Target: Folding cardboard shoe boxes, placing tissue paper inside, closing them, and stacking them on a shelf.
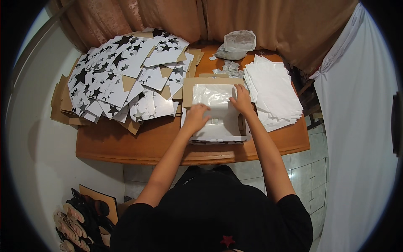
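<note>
An open cardboard box (189, 89), star-printed on its outer front wall, stands before me near the table's front edge. White paper (226, 122) lines it, and a glossy, translucent sheet (214, 94) lies over the raised far part. On the lining rests a small pale sachet (214, 121). My left hand (197, 119) is over the box's left side, fingers apart and slightly bent, holding nothing I can see. Over the far right corner, my right hand (242, 101) has its fingers spread beside the sheet's edge. Whether either hand presses on the paper is unclear.
A large heap of flat star-printed cardboard pieces (113, 75) covers the table's left side. White paper sheets (275, 90) are stacked at right. Behind the box lie several small sachets (231, 68) and a clear plastic bag (237, 44). Shoes (73, 224) sit low at left.
</note>
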The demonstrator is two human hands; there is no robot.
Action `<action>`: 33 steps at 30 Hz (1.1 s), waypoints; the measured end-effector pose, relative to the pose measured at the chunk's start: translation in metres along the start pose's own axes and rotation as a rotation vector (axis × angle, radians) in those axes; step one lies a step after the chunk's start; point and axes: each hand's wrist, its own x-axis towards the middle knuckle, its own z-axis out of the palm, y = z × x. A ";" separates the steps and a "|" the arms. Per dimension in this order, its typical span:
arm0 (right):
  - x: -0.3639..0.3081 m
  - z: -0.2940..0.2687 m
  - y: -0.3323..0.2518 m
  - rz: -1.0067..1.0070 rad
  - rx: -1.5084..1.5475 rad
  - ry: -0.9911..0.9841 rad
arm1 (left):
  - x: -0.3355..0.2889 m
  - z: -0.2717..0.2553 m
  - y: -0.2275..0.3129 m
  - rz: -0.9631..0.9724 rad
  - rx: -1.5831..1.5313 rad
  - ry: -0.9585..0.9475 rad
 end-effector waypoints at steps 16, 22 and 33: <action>-0.011 -0.040 -0.019 -0.105 0.261 -0.164 | 0.041 -0.031 -0.030 -0.296 -0.390 0.231; -0.060 -0.069 -0.037 -0.220 0.244 -0.429 | -0.023 -0.041 -0.011 0.054 -0.339 0.055; -0.067 -0.037 -0.025 -0.028 -0.013 -0.968 | -0.021 -0.032 0.005 -0.067 0.360 -0.556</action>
